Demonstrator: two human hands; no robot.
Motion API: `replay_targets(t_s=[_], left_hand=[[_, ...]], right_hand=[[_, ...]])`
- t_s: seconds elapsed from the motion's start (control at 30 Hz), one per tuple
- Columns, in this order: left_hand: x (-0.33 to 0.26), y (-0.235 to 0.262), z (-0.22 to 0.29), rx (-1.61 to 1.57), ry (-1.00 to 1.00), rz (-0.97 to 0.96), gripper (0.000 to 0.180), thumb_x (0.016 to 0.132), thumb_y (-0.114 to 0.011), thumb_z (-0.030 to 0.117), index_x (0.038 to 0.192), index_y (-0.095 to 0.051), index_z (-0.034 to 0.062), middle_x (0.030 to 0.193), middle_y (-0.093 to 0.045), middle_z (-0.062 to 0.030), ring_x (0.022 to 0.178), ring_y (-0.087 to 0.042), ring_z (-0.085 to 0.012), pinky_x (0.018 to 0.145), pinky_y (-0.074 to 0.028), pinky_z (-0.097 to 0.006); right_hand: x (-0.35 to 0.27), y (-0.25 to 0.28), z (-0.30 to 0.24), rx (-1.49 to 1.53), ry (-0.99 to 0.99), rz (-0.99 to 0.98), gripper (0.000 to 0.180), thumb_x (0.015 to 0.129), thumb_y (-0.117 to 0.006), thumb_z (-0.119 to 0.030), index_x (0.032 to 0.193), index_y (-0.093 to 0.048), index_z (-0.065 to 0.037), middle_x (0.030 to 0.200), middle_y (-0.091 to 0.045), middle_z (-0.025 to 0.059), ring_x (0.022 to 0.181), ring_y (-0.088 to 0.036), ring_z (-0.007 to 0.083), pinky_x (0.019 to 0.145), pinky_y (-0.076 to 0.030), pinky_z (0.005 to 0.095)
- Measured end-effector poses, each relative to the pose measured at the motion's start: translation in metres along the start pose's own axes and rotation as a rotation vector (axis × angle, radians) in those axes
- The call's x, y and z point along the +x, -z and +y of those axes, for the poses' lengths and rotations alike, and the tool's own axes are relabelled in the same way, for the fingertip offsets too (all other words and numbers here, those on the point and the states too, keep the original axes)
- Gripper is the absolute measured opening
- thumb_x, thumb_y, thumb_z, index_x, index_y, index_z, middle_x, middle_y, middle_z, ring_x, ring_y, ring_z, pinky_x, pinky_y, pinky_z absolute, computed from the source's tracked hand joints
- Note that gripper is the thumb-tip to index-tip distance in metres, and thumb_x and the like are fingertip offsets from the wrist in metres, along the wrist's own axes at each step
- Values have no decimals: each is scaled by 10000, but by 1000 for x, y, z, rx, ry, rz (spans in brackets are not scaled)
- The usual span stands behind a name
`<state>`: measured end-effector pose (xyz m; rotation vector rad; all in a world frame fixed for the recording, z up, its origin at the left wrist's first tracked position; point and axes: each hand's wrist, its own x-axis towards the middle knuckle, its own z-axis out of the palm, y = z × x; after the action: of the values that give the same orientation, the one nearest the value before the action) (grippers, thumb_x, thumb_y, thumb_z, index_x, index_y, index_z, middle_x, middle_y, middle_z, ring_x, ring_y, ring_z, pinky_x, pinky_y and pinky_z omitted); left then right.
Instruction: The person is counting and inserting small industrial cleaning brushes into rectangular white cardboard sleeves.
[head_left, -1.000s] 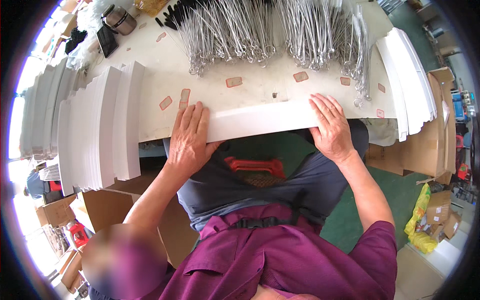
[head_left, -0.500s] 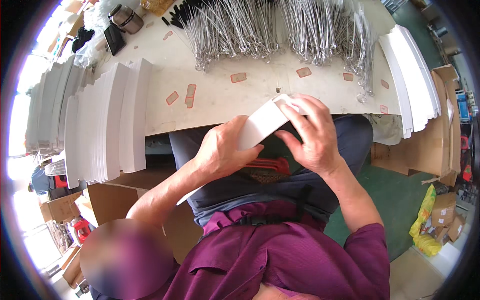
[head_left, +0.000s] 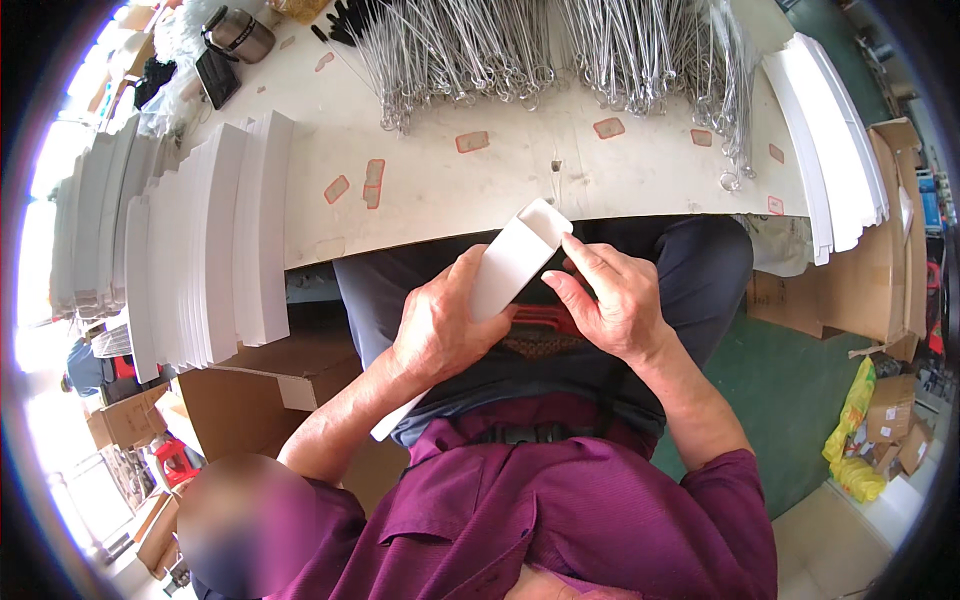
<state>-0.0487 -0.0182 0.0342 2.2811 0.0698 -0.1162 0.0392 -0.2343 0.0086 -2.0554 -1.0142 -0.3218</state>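
A long, narrow white cardboard box [head_left: 508, 262] is held slantwise over my lap, just in front of the table edge. My left hand [head_left: 440, 320] is wrapped round its middle, and the lower end shows below my left forearm. The box's upper end has a raised flap and stands open. Beside that end is my right hand [head_left: 615, 300], its thumb and forefinger apart and the forefinger's tip at the flap's edge. Whether the fingertip presses on the flap is hard to tell. The inside of the box is mostly hidden.
Bundles of metal skewers with ring ends [head_left: 500, 70] lie across the table [head_left: 420, 185]. Flat white cartons [head_left: 200, 250] stand stacked at the left, more white cartons [head_left: 825, 140] at the right. A steel flask [head_left: 238, 35] is at the far left. Cardboard boxes [head_left: 830, 290] flank the table.
My right hand has drawn back from the box's upper end, down and slightly right, uncovering the flap and opening. The left hand keeps its hold, and the box is tilted more steeply.
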Motion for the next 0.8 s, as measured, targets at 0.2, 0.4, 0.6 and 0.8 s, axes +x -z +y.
replay_targets(t_s=[0.2,0.4,0.6,0.8], left_hand=[[-4,-11,-7,-21,-35,7,618,766,-782,138,1320,-533,26,1092,-705,-231,984,-716,-408,816,-600,-456],[13,-15,3,-64,19,-42,686,748,-775,126,1371,-499,49,1087,-708,-243,998,-716,-414,823,-601,-457],[10,-25,-1,-117,-21,-31,620,751,-791,98,1312,-528,109,959,-716,-217,872,-746,-359,744,-604,-419],[7,-25,1,-120,-31,-50,465,739,-769,84,1147,-549,54,969,-707,-221,883,-729,-411,724,-602,-461]], right_hand=[[-7,-9,-2,224,-146,-45,245,885,-785,-98,1074,-716,40,828,-719,160,666,-713,273,568,-549,335],[-18,-19,-14,613,-451,-151,106,927,-741,-30,988,-726,56,885,-736,173,734,-721,221,619,-553,311],[-19,-19,-16,577,-439,-149,80,912,-741,-28,976,-730,19,830,-704,153,690,-702,269,620,-528,361],[-20,-21,-26,600,-462,-88,247,933,-732,-36,1164,-665,17,894,-738,131,773,-714,184,670,-559,326]])
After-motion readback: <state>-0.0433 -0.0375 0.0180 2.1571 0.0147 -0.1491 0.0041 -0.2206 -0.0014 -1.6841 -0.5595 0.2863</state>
